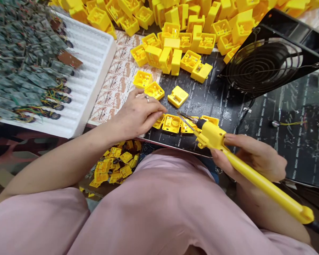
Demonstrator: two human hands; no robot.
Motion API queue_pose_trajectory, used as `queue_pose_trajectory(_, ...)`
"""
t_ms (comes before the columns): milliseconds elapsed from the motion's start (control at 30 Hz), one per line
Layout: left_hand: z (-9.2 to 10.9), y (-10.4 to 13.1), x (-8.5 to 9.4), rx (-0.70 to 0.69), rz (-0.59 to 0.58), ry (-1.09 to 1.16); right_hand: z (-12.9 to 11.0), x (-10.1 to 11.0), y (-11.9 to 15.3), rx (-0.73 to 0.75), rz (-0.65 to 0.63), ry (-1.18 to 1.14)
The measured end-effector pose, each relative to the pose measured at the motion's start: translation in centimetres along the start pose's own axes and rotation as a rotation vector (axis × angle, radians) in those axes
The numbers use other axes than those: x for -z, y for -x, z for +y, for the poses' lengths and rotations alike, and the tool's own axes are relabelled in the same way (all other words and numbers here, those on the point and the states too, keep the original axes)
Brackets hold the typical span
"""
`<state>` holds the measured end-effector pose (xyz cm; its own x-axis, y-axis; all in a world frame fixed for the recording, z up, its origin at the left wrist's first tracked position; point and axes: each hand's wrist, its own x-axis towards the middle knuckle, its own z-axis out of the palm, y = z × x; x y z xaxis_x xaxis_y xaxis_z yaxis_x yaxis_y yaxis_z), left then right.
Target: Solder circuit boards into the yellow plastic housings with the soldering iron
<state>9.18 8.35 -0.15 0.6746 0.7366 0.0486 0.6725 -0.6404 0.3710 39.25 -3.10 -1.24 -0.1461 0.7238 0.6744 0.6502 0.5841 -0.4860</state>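
My right hand [251,157] grips a yellow soldering iron [236,161] with a metal tip and a thin feed tube. The iron's tip points left, over a row of open yellow plastic housings [171,123] along the bench's front edge. My left hand [140,115], with a ring on one finger, is over the left end of that row. Its thumb and forefinger are pressed together near the leftmost housing; whatever is between them is hidden. Just beyond the fingertips lies a single yellow housing [178,96], and another open housing [154,91] is beside my knuckles.
Many yellow housings [171,30] are heaped at the back. A black fan [263,63] stands at the right. On the left, a white foam tray [95,71] carries a pile of circuit boards [21,63] with wires. A box of yellow parts [114,161] sits below the bench edge.
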Motion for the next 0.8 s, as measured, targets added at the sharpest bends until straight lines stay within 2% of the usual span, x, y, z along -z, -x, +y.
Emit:
queue_pose_trajectory(100,-0.6,0.2,-0.6,-0.045,0.068,0.013,0.3,-0.1,0.8,-0.010,0.025,0.033)
queue_pose_trajectory(233,-0.3,-0.1,-1.3,-0.035,0.102,-0.003,-0.2,0.5,0.7,-0.050,-0.032,-0.081)
queue_pose_trajectory(400,0.4,-0.1,-0.8,-0.002,0.041,-0.017,-0.5,1.5,0.2,-0.061,-0.098,-0.072)
queue_pose_trajectory(600,1.3,0.0,-0.6,-0.002,-0.024,-0.089,-0.2,1.3,-0.7,0.103,-0.187,-0.167)
queue_pose_trajectory(800,1.9,-0.8,-0.4,0.000,-0.113,-0.168,-0.7,1.0,-1.3,0.143,-0.226,-0.154)
